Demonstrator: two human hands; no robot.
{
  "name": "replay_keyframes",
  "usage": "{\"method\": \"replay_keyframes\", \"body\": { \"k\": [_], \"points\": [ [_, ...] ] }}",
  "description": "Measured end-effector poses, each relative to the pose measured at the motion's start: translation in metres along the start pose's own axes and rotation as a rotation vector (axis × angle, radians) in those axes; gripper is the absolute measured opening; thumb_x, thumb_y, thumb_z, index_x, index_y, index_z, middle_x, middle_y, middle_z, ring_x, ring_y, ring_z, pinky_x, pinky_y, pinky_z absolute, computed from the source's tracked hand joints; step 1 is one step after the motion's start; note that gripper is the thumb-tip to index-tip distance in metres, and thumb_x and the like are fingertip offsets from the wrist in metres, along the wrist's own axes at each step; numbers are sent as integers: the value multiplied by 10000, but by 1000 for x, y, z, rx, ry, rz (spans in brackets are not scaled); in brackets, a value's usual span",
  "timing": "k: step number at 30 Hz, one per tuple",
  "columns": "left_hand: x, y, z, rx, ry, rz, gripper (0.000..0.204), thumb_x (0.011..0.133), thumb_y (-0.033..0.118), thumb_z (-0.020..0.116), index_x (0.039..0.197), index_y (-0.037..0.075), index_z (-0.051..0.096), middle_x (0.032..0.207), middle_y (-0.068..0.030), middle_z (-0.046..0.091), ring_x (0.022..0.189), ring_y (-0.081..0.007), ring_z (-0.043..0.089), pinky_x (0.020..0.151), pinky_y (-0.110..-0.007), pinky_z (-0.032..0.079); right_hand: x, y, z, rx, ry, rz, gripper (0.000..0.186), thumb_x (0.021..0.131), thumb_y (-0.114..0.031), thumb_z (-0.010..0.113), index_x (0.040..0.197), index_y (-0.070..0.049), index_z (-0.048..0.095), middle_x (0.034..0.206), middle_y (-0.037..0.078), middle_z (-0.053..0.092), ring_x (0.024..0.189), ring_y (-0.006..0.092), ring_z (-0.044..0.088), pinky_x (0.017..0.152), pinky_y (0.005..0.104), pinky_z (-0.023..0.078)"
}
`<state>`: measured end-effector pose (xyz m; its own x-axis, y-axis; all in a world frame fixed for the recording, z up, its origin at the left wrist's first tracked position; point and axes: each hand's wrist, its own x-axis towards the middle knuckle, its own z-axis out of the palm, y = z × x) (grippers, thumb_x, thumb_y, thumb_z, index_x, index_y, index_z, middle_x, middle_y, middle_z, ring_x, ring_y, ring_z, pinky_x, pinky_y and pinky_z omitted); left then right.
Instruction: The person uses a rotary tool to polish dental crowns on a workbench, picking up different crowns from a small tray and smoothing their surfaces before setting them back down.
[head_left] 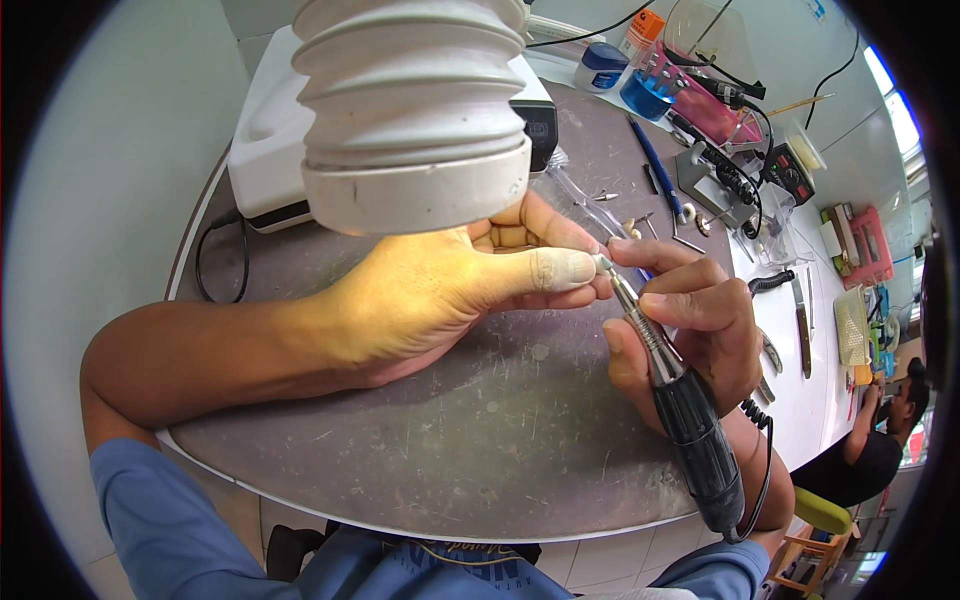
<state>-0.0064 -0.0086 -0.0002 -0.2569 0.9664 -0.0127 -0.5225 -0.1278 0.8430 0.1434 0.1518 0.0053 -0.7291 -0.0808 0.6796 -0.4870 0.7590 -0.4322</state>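
Rotary handpiece (690, 430) at a small pale piece (602, 262), both hands engaged

Left hand (420, 285): grip closed, thumb and fingers apparently pinching the piece, mostly hidden, above the brown surface (480, 430) and just below the white ribbed hose (415, 100). Right hand (710, 320): grip clamped on the handpiece near its metal nose, pen-fashion. Tool tip is at the piece; contact too small to confirm.

Handling (judged): handpiece stiff, moderately heavy toward the black barrel, with possible drag from the cord (768, 470); best held at the ridged metal collar, clear of the tip. Piece probably light and hard, perhaps slippery or easily chipped; best pinched by its sides.

Count: one handpiece, one visible piece, one hose, one white machine (270, 150), one blue pen-like tool (655, 170), one knife (802, 325). Small metal bits beyond the right hand: several, exact number unclear.
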Motion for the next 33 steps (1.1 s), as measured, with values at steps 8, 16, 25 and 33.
{"method": "replay_keyframes", "body": {
  "k": [8,16,25,33],
  "points": [
    [-1,4,4,-17,-3,-37,156,905,93,629,1034,9,603,1071,-101,610,1019,-144,599,904,-259,495,2,7,7,34,205,-26,312,698,11,786,897,13,545,788,146,624,871,329,695,690,344,565],
    [1,1,2,38,-8,46,239,913,100,615,1125,-9,587,1097,-101,606,980,-127,597,895,-256,484,1,9,4,40,171,-76,335,696,27,772,923,7,526,786,136,603,866,340,689,721,358,560],
    [-1,4,4,96,0,-14,298,938,108,587,1204,-25,576,1073,-84,627,955,-110,599,890,-252,479,-2,2,-3,62,42,62,318,811,15,673,1024,-30,442,898,138,550,1097,390,588,938,454,472],
    [-1,0,2,92,-17,-1,306,960,139,558,1211,-35,571,1034,-68,620,931,-104,584,884,-257,475,7,7,3,-11,143,-97,300,691,18,778,876,8,542,759,141,623,873,353,690,747,391,568]
  ]
}}
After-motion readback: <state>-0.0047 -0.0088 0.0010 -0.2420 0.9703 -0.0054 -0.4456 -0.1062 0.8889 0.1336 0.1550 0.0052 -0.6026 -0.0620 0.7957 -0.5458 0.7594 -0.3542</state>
